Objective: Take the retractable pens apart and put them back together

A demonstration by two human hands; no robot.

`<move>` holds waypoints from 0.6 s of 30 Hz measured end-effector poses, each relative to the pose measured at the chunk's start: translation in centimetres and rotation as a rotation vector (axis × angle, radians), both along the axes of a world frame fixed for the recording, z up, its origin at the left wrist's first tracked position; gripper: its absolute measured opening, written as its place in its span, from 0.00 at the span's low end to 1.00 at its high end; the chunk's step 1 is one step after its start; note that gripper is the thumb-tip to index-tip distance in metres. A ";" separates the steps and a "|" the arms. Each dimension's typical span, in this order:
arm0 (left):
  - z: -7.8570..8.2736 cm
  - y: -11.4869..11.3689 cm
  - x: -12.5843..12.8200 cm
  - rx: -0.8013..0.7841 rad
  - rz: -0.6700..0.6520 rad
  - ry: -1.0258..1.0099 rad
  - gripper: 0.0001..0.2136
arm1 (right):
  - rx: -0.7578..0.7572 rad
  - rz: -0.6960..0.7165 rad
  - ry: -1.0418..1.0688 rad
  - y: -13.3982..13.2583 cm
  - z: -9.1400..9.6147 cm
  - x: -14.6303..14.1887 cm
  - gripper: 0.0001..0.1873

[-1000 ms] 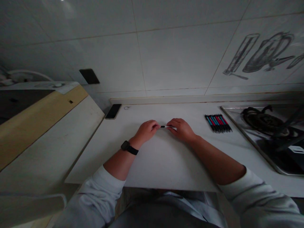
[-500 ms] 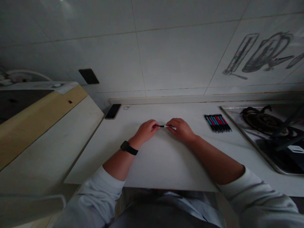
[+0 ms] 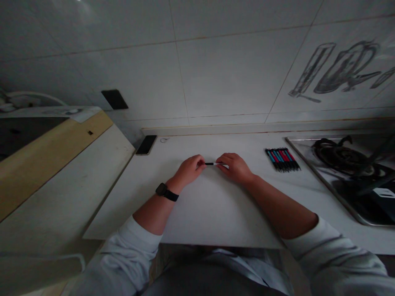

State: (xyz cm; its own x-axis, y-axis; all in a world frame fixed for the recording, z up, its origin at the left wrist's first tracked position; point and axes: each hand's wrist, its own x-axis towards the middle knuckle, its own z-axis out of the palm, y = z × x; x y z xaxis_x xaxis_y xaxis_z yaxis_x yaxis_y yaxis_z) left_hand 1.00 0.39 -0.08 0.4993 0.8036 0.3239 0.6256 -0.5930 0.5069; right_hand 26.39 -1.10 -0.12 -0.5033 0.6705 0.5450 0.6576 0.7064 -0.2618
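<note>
Between my two hands, low over the white countertop (image 3: pixel 216 213), a slim pen (image 3: pixel 209 164) lies level, black at its left part and pale toward the right. My left hand (image 3: pixel 191 169), with a black watch on its wrist, pinches the pen's left end. The thumb and fingers of my right hand (image 3: pixel 233 167) close on the pale right end. Both ends are covered by fingers, so whether the pen is in one piece I cannot tell. Off to the right, several pens (image 3: pixel 282 159) in blue, red and black lie side by side in a row.
A phone (image 3: pixel 146 145) and a small ring-like item (image 3: pixel 164 140) lie at the back left. A gas stove (image 3: pixel 345 164) borders the counter at right. A white cabinet panel (image 3: pixel 70 172) stands at left, and a tiled wall (image 3: pixel 228 78) rises behind.
</note>
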 end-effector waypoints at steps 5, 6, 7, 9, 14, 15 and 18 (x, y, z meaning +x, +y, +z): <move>0.0 -0.1 0.0 0.006 -0.012 -0.056 0.08 | -0.001 0.004 0.012 0.2 -0.3 0.1 0.10; 0.0 -0.1 0.0 0.012 -0.016 -0.044 0.08 | -0.005 0.007 0.009 0.2 -0.3 0.1 0.10; -0.1 0.0 0.0 0.016 -0.024 -0.022 0.11 | -0.007 0.009 0.006 0.2 -0.3 0.1 0.10; -0.1 0.1 0.0 0.014 -0.045 0.028 0.15 | -0.009 0.014 0.000 0.2 -0.3 0.1 0.10; -0.1 0.0 0.0 0.023 -0.032 0.007 0.04 | -0.007 -0.001 -0.010 0.2 -0.3 0.1 0.11; -0.1 0.0 0.0 0.025 -0.022 -0.010 0.05 | -0.008 -0.005 -0.009 0.2 -0.3 0.1 0.11; 0.0 -0.2 0.0 0.021 -0.022 -0.023 0.07 | -0.004 0.002 -0.002 0.3 -0.3 0.2 0.11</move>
